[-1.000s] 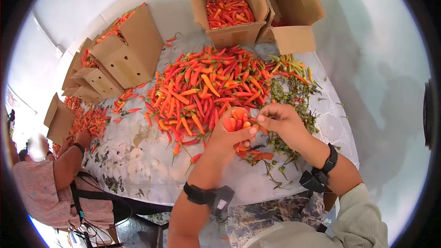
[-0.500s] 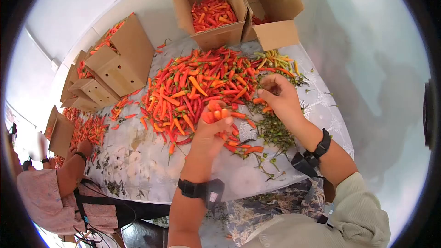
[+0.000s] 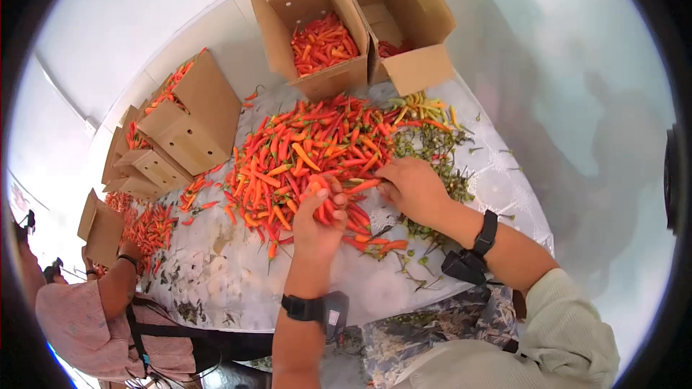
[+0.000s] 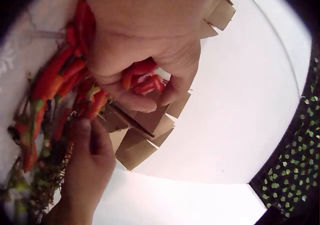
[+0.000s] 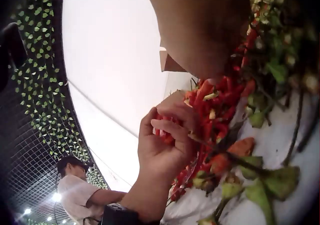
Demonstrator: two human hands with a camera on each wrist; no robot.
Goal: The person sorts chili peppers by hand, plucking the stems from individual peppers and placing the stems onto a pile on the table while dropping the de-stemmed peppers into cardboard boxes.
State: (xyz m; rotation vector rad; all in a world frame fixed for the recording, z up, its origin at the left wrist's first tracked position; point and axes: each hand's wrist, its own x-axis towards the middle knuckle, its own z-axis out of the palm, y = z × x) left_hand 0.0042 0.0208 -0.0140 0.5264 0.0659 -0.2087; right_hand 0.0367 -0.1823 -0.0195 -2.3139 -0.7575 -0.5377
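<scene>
Several red chili peppers (image 3: 328, 209) are held in my left hand (image 3: 311, 227), whose fingers curl round them over the near edge of the pepper pile (image 3: 303, 148). Close to its right, my right hand (image 3: 418, 191) pinches one orange-red chili pepper (image 3: 362, 186) at its end, with the pepper pointing toward the left hand. In the left wrist view, thumb and fingers of the right hand (image 4: 92, 157) meet at that pepper. Cut ends of the gathered peppers (image 4: 145, 80) show inside the left hand's curl. The right fingertips are hidden in the right wrist view.
Loose green stems (image 3: 450, 166) lie right of the pile, with yellow-green peppers (image 3: 422, 108) behind them. An open carton (image 3: 328, 75) of red peppers stands at the back beside another carton (image 3: 418, 72). More cartons (image 3: 191, 126) line the left. Another person (image 3: 108, 310) works at far left.
My right hand first worked against the left hand's peppers, then moved right over the stems. Now it is back near the left hand, pinching a pepper. The left hand keeps its handful.
</scene>
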